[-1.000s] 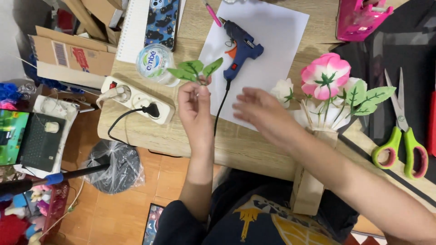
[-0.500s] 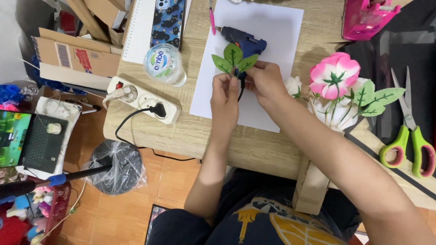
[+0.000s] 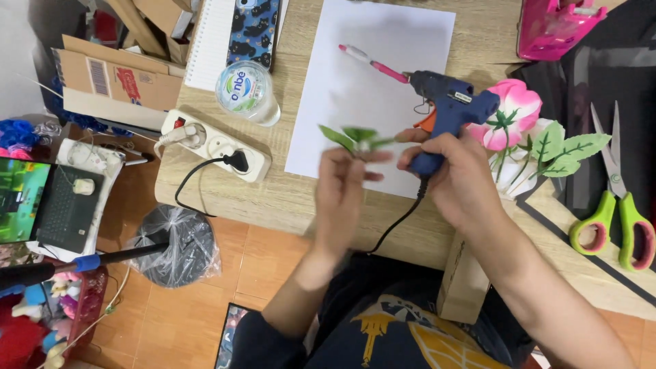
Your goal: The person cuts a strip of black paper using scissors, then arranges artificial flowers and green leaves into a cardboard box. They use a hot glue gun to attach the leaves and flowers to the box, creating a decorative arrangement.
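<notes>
Nearest, left hand (image 3: 345,198) raised over the bench (image 3: 328,205) edge, grip pinched narrow on the stem of a green leaf sprig (image 3: 357,137), leaves fanned above the fingers. Just beside it, right hand (image 3: 458,181) wrapped tight around the handle of a blue glue gun (image 3: 447,113), black cord hanging down off the edge, nozzle aimed away across a white paper sheet (image 3: 369,75). Right of the gun, a pink paper flower (image 3: 509,119) with leaves; green-handled scissors (image 3: 615,212) further right. Left on the bench, a white power strip (image 3: 215,143), then a capped plastic cup (image 3: 246,89).
</notes>
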